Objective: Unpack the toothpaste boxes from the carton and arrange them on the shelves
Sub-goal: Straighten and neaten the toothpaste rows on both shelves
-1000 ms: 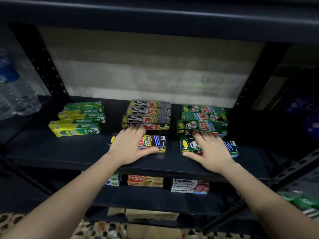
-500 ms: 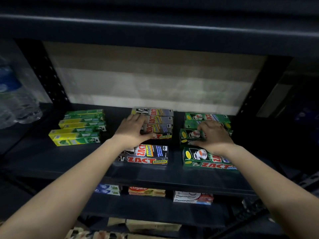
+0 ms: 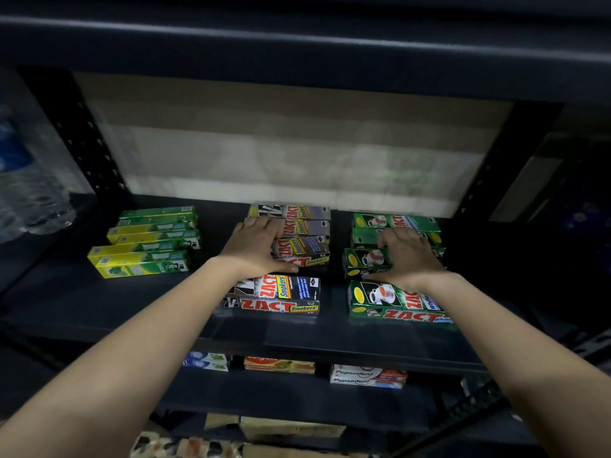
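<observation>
**Here: two hands squaring up rows of toothpaste boxes on a dark shelf**

Seen from head height, looking down into a dark metal shelf (image 3: 99,302). Three groups of toothpaste boxes lying flat, long sides across, in rows running front to back: yellow-green boxes (image 3: 145,246) at left, grey and red Zact Smokers boxes (image 3: 297,239) in the middle, green Zact boxes (image 3: 393,226) at right. One Smokers box (image 3: 274,297) and one green Zact box (image 3: 395,302) lying just in front of their rows, nearer the shelf edge.

Left hand (image 3: 254,246) laid over the left end of the middle row, fingers fairly straight and pressing down, thumb along the near edge. Right hand (image 3: 408,254) arched over the green row, fingertips (image 3: 385,238) curved onto a box top; whether gripping or only pushing, cannot tell.

Probably light, thin cardboard: stiff along the length, easily dented on the broad faces, glossy and inclined to slide over one another. Best taken by the long edges or short ends, between thumb and fingers.

More boxes visible on the shelf below, among them Pepsodent boxes (image 3: 367,376). Pack of water bottles (image 3: 23,190) at far left.
</observation>
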